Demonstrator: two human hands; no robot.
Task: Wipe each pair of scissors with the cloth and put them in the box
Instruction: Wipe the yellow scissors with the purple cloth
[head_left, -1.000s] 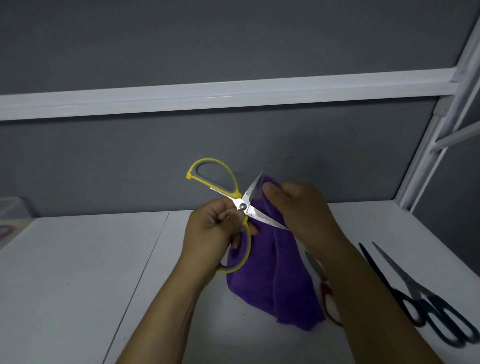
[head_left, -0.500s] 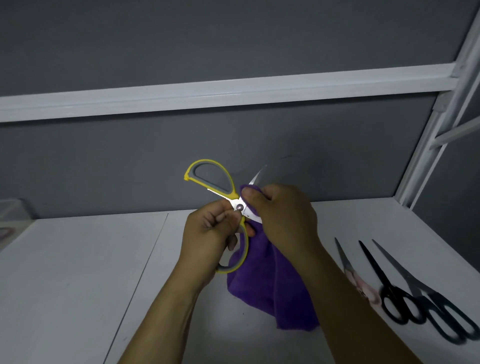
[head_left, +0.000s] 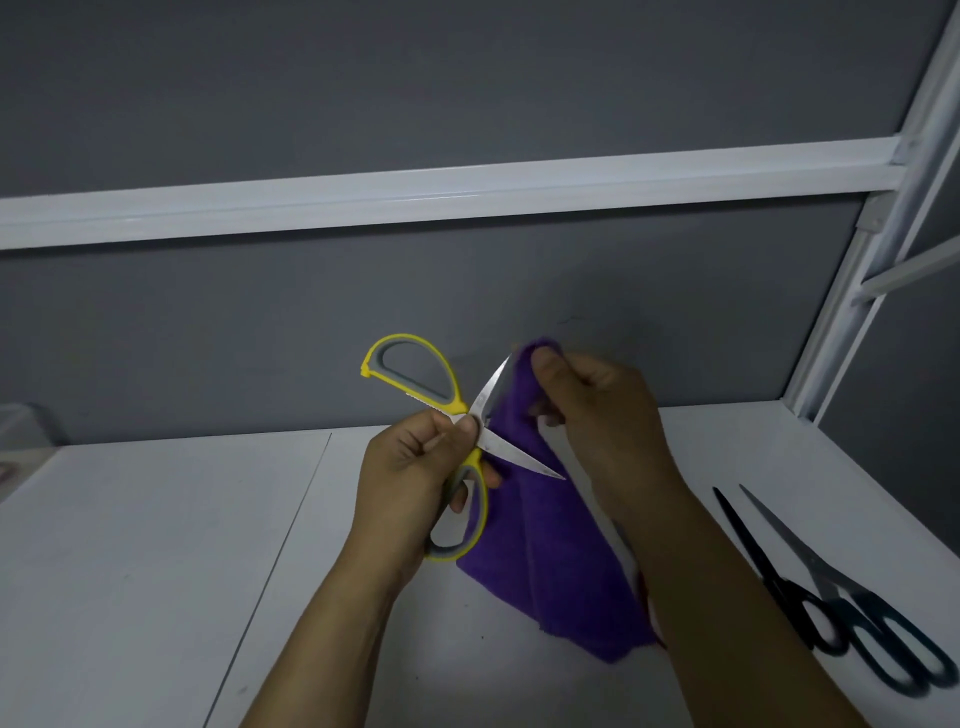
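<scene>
A white table (head_left: 156, 545) runs along a grey wall crossed by a white rail. At centre, your left hand (head_left: 405, 467) curls its fingers round the lower loop of the yellow-handled scissors (head_left: 506, 451), thumb by the pivot, blades spread apart. Your right hand (head_left: 592, 410), at 1 o'clock from the pivot, pinches the purple cloth (head_left: 550, 561) against the upper blade's tip; the rest of the cloth hangs toward 5 o'clock. At 4 o'clock, black scissors (head_left: 763, 571) and dark-handled scissors (head_left: 878, 631) lie side by side on the table.
</scene>
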